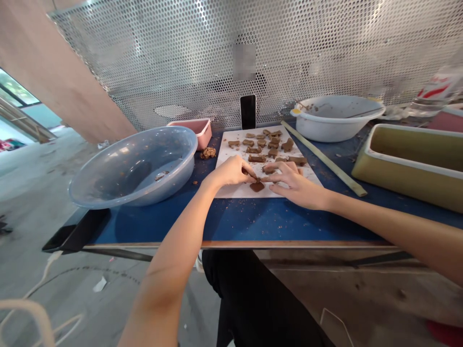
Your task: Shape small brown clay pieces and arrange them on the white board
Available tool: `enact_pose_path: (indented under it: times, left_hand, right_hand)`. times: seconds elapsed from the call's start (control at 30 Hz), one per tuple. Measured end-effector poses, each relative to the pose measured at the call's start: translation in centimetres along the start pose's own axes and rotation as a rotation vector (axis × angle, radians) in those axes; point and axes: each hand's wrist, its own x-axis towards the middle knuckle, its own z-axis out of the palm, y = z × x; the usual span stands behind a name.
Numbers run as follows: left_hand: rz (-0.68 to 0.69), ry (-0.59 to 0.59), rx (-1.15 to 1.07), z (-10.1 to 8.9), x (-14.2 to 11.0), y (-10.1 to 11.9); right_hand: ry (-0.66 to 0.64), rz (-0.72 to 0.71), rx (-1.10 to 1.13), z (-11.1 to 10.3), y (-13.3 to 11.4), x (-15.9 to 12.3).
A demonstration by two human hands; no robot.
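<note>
A small brown clay piece (257,186), broad at its lower end, lies near the front edge of a white board (224,192). My left hand (231,172) reaches in from the left, fingers bent and closed at the narrow top of this piece. From the other side my right hand (291,182) lies low over the board, its fingers apart and the index fingertip at or close to the same piece. Behind the hands, several shaped brown clay pieces (254,150) are spread over the board. Another clay piece is partly hidden beneath my right fingers.
On the blue table (238,219) stand a translucent blue basin (133,164), a pink tub (206,134), a white basin (325,126) and an olive planter box (408,168). Brown crumbs (208,153), a pale strip (325,160) and an upright phone (248,112) surround the board. A perforated metal screen (188,62) rises behind.
</note>
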Motion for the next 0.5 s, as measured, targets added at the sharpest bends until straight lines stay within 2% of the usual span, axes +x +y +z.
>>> enact_pose_path:
  times: [0.2, 0.5]
  left_hand:
    - [0.02, 0.008, 0.021, 0.12, 0.13, -0.2]
    - [-0.028, -0.042, 0.045, -0.35, -0.38, 0.39]
  right_hand:
    - [-0.043, 0.022, 0.045, 0.08, -0.26, 0.14]
    - [0.023, -0.035, -0.062, 0.28, -0.5, -0.08]
